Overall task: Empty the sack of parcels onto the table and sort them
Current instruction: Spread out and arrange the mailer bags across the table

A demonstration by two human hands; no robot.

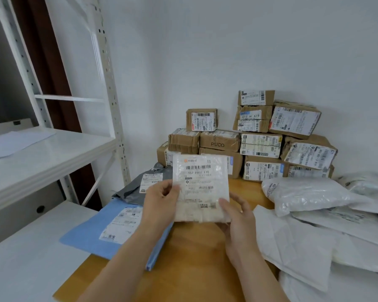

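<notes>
From the head camera, both hands are holding up a flat white parcel [200, 186] above the middle of the wooden table [194, 258], its printed label facing the camera. The left hand [162, 199] is pinching the parcel's left edge, thumb lying on the front and fingers going behind. The right hand [238, 221] is gripping the lower right corner, thumb pressing on the front and the other fingers curling underneath.

Brown cardboard boxes [260, 144] are sitting stacked in several layers along the table's far edge, against the white wall [227, 51], most with their labels turned outward. White plastic mailers [314, 214] are lying heaped over one another along the right edge, reaching the near right corner. A blue mailer [109, 227] is lying flat at the left edge, hanging partly over it, with a grey mailer [138, 186] lying just behind it toward the far left corner; whether the two are touching is hard to tell.

A white shelving unit [52, 149] is standing beside the table's left edge, and a sheet of paper [15, 142] is resting on its upper shelf.
</notes>
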